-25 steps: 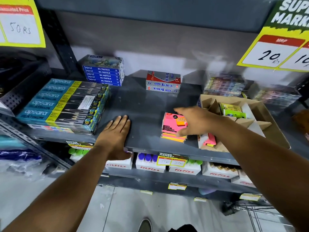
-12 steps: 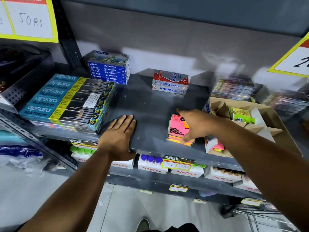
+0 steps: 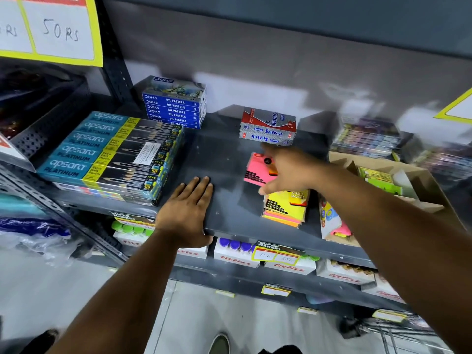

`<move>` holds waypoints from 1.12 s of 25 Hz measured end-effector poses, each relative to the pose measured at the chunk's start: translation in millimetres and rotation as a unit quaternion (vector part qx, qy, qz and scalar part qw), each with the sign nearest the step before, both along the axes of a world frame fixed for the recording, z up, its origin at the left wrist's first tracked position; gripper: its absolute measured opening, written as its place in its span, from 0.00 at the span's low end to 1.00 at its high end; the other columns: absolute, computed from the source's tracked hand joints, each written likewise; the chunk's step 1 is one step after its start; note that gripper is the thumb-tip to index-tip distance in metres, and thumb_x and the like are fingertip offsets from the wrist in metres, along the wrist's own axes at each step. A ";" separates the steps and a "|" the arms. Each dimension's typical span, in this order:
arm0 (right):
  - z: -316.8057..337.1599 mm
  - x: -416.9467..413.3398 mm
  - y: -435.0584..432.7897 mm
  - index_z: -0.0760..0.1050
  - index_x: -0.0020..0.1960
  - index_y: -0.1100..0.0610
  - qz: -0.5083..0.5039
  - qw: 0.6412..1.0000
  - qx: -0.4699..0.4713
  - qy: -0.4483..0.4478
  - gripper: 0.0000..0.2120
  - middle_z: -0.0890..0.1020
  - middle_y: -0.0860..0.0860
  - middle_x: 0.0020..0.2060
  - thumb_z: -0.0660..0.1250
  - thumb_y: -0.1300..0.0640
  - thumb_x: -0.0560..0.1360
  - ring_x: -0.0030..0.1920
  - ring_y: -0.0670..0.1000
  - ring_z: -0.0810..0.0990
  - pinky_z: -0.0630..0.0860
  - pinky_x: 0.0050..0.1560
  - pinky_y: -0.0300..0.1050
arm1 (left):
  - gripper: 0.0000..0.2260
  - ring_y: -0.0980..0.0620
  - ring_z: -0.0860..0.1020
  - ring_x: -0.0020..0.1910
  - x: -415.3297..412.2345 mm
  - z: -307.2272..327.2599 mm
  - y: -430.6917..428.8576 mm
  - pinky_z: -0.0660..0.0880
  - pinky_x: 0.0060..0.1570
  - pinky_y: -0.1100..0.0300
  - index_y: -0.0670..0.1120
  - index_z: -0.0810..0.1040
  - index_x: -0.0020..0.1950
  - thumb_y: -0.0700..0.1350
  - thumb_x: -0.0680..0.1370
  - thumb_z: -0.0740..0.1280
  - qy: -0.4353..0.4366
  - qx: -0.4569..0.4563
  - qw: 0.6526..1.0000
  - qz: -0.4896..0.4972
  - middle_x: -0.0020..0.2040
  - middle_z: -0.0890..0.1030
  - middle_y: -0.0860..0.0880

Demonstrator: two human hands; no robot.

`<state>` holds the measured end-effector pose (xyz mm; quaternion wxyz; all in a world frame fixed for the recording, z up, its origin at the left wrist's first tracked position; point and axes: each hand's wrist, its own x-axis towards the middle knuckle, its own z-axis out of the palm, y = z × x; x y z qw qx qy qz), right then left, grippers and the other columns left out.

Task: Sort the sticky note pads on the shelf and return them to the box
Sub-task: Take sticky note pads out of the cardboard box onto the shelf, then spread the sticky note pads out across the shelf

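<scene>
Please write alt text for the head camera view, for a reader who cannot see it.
The right hand grips a pink sticky note pad above a yellow-topped stack of pads on a grey shelf, beside an open cardboard box. The left hand rests flat on the shelf edge.

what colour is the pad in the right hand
Pink pad, lifted by the right hand; head view.

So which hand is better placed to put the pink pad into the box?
Right. The right hand already grips the pink pad, and the box lies on its side. The left hand rests flat on the shelf, farther from both.
</scene>
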<state>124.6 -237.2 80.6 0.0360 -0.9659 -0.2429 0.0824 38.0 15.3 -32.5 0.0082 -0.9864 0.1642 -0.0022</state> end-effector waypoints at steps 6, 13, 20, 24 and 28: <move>-31.6 -1.4 54.1 0.58 0.71 0.55 0.033 0.997 0.021 0.064 0.47 0.82 0.52 0.44 0.79 0.43 0.62 0.39 0.48 0.80 0.76 0.38 0.46 | 0.53 0.48 0.42 0.77 1.9 -1.3 -0.4 0.41 0.75 0.52 0.41 0.44 0.76 0.67 0.62 0.61 0.008 -0.003 1.000 0.018 0.79 0.44 0.43; -49.0 -3.8 60.4 0.59 0.71 0.58 0.040 0.998 -0.010 0.046 0.48 0.77 0.55 0.61 0.79 0.42 0.60 0.54 0.57 0.77 0.77 0.52 0.54 | 0.53 0.46 0.48 0.77 2.6 -1.3 -0.4 0.46 0.75 0.49 0.41 0.51 0.76 0.67 0.60 0.62 0.004 -0.008 1.000 0.018 0.79 0.50 0.42; -38.0 -4.6 45.6 0.54 0.75 0.56 0.033 0.994 0.048 0.089 0.51 0.71 0.57 0.70 0.78 0.42 0.63 0.64 0.58 0.73 0.72 0.62 0.52 | 0.53 0.47 0.49 0.77 1.9 -0.7 -1.1 0.44 0.74 0.51 0.41 0.50 0.76 0.67 0.60 0.64 0.000 -0.007 1.000 0.018 0.79 0.51 0.43; -10.4 -7.3 5.1 0.58 0.74 0.57 0.034 0.996 0.038 0.074 0.52 0.69 0.58 0.71 0.79 0.39 0.60 0.67 0.58 0.69 0.69 0.63 0.50 | 0.54 0.47 0.46 0.77 2.3 0.0 -0.5 0.42 0.74 0.51 0.42 0.47 0.77 0.69 0.60 0.62 0.004 -0.007 1.000 0.015 0.79 0.48 0.44; -9.6 -26.2 -29.8 0.56 0.74 0.58 0.018 0.992 -0.074 0.102 0.55 0.71 0.58 0.69 0.79 0.36 0.58 0.64 0.58 0.72 0.73 0.60 0.52 | 0.56 0.49 0.42 0.77 3.4 0.1 -1.2 0.40 0.75 0.52 0.43 0.44 0.77 0.70 0.60 0.62 0.010 -0.002 1.000 0.023 0.79 0.44 0.46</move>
